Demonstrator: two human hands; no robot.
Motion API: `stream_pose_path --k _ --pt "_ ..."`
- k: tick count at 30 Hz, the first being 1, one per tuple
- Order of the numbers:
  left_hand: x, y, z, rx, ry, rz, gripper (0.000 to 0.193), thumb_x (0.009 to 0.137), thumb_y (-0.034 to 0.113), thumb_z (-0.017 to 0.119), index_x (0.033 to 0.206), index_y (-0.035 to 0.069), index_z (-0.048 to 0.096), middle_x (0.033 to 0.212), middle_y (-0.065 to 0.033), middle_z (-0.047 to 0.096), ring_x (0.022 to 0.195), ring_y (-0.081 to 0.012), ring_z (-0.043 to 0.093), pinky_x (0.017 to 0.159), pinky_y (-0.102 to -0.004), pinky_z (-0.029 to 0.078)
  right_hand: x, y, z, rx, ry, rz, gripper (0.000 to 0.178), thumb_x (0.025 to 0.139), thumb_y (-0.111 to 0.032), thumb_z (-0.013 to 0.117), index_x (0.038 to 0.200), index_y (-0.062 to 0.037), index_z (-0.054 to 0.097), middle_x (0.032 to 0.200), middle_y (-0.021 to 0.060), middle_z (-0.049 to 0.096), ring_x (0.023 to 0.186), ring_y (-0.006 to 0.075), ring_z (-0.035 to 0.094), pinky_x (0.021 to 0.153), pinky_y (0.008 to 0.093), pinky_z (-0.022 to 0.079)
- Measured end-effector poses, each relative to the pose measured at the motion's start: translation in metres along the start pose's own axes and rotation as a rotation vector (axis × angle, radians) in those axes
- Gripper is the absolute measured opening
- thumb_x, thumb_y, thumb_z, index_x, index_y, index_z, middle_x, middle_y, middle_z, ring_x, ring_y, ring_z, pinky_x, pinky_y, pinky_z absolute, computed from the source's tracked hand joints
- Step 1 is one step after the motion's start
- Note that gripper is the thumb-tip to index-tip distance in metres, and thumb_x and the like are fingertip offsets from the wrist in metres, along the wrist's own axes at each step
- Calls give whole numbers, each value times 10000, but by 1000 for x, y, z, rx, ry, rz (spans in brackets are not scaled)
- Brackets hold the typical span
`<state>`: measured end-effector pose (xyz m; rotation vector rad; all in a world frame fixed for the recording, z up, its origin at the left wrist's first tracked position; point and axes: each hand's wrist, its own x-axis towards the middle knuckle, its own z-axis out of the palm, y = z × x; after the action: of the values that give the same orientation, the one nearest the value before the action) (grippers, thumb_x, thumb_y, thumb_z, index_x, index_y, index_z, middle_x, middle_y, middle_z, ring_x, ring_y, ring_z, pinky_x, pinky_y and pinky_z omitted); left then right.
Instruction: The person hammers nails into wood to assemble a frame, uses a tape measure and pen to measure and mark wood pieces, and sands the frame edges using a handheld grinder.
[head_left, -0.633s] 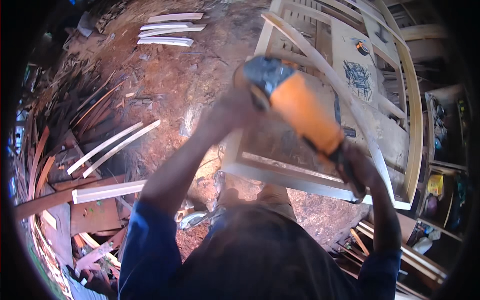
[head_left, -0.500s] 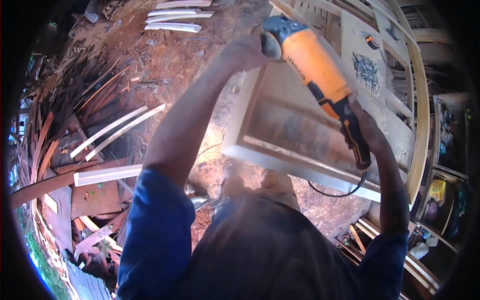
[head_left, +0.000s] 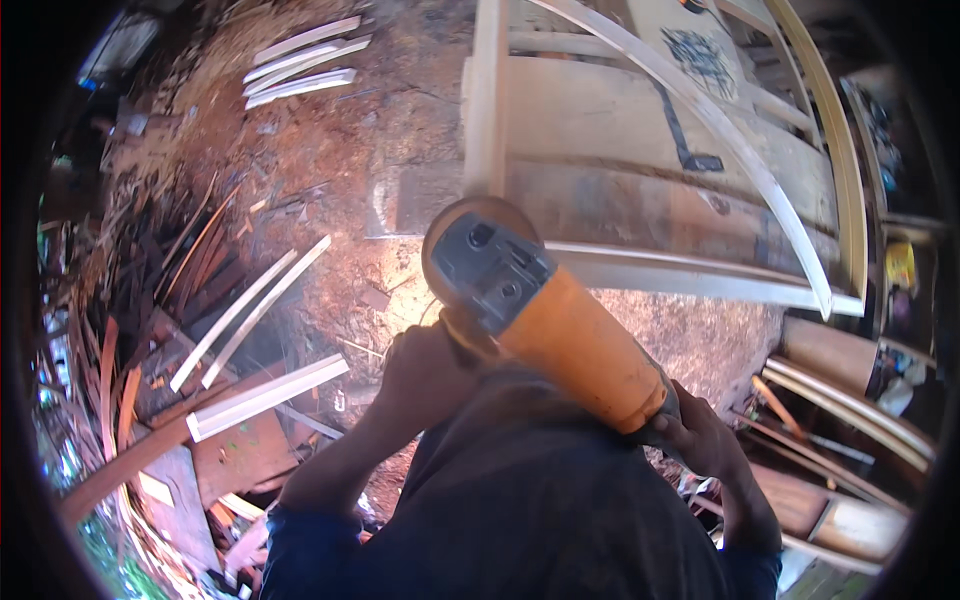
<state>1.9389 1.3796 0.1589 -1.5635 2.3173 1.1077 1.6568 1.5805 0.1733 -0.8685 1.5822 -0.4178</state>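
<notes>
Fingers of the right hand (head_left: 698, 440), at 4 o'clock, were closed around the rear of the grinder (head_left: 585, 350). At 7 o'clock the left hand (head_left: 425, 368) lay against the side of the grinder's head; its fingers were largely hidden, and their grip could not be told. The grinder occupied the centre, its orange body slanting so that the dark head and round disc (head_left: 522, 220) pointed between 10 and 11 o'clock. The disc overlapped the near corner of the wooden frame (head_left: 690, 286), which extended from 12 to 3 o'clock; contact could not be determined. A pale batten (head_left: 728, 142) crossed the frame at 2 o'clock. Pale strips (head_left: 307, 90) lay on the floor (head_left: 330, 170) at 11 o'clock, and a thicker offcut (head_left: 265, 398) at 8.
</notes>
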Motion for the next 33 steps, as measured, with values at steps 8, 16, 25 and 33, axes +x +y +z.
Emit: stream_pose_path --k 8,16,25,33 --pt "32 79 44 93 -310 528 168 779 183 712 898 65 703 809 -172 723 787 -342 724 729 -452 566 -118 92 100 301 502 238 838 940 -762 358 1137 23 577 738 106 624 578 191 638 507 338 504" --pt "78 165 94 246 -231 950 130 722 106 708 815 16 723 807 -181 726 798 -326 732 713 -426 571 -127 115 128 779 807 239 728 975 -714 354 1073 -33 594 684 70 620 535 157 613 473 282 487" --pt "2 8 16 18 -84 152 454 791 227 778 1117 -45 618 776 -207 711 769 -350 730 673 -437 567 -52 22 36 100 63 147 778 920 -621 578 1344 25 497 1029 210 676 1026 367 657 914 441 504" --pt "-4 110 89 -90 -50 80 412 780 151 782 1095 -69 632 868 -223 726 874 -335 738 720 -391 567 -109 93 -62 127 -3 33 753 934 -606 563 1382 -9 476 1144 267 652 1118 408 628 955 472 485"
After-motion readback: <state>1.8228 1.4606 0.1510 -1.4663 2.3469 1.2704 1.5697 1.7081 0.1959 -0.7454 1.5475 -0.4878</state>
